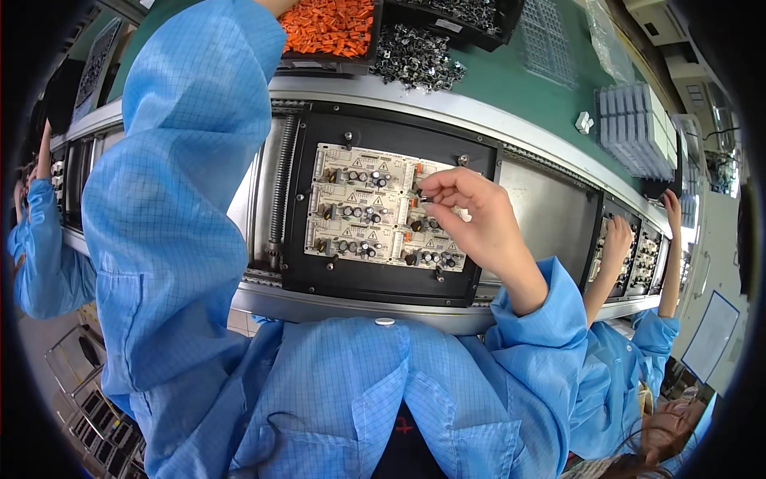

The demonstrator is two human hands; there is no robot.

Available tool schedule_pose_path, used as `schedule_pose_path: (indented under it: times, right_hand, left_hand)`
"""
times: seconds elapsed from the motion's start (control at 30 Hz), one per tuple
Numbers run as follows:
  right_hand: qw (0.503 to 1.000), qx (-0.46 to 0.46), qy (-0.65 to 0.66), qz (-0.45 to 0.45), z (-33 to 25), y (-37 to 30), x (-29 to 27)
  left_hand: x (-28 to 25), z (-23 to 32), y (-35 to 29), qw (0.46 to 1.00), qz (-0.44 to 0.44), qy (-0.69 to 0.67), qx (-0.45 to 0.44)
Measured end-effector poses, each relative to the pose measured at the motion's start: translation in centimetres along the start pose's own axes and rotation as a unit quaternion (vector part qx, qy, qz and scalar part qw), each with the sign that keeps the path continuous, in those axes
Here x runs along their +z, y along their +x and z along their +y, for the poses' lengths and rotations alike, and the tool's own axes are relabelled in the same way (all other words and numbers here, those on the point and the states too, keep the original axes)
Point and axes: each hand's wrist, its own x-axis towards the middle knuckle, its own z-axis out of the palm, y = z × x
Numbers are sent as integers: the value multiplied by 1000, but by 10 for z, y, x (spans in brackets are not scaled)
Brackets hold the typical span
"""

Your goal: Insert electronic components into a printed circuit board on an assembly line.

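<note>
Left arm [187, 172] stretched forward, right hand [479, 215] curled

Left grip beyond top edge

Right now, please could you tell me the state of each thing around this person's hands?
Circuit board: seated in black frame, carrying parts
Right hand: over the board, fingers curled
Left hand: out of view
Orange parts: heaped in black box
Small metal parts: piled on green table
Pale trays: stacked
</note>
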Motion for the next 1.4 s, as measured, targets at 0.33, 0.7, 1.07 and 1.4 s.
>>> schedule_pose_path:
  times: [0.33,0.7,1.07,1.4]
  right_hand:
    - [998,-17,-55,17,-3,-1,-11]
    - [858,-204,-413,228,57,111,-92]
    - [905,-139,-359,183,56,143,-77]
    - [923,-103,-322,184,40,131,-79]
  left_hand:
    - [-6,15,1,999,34,-1,10]
    - [-35,22,-24,989,48,-134,-30]
    - [-103,56,-108,951,-142,-276,-8]
    - [-115,95,-213,908,-263,-324,-22]
